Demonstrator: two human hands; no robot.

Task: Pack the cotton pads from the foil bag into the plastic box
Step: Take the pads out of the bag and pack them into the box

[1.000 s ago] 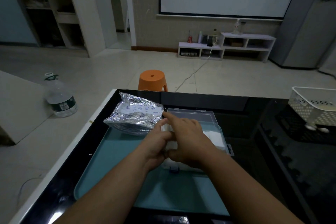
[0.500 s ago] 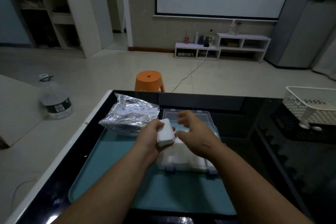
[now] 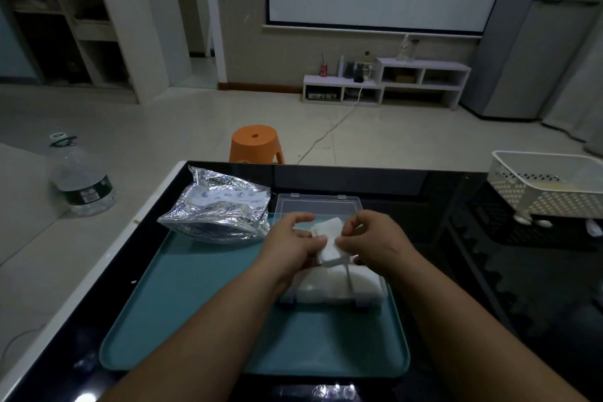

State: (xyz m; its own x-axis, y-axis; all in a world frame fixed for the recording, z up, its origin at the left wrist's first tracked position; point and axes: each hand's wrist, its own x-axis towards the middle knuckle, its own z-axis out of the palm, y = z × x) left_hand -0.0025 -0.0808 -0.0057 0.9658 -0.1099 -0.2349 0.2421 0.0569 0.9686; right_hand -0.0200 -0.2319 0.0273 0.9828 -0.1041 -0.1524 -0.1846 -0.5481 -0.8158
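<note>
The left hand [image 3: 290, 245] and right hand [image 3: 375, 241] each pinch one side of a small stack of cotton pads [image 3: 329, 238], fingers curled, just above the plastic box [image 3: 326, 301] near the desk's [image 3: 489, 303] left edge. Keep the stack square, lower it into a free gap, then press it flat.

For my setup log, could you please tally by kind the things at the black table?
Teal tray: 1
Foil bag: 1
Clear plastic box: 1
White basket: 1
Total: 4, plus cotton pads, stacked too tightly to count.
</note>
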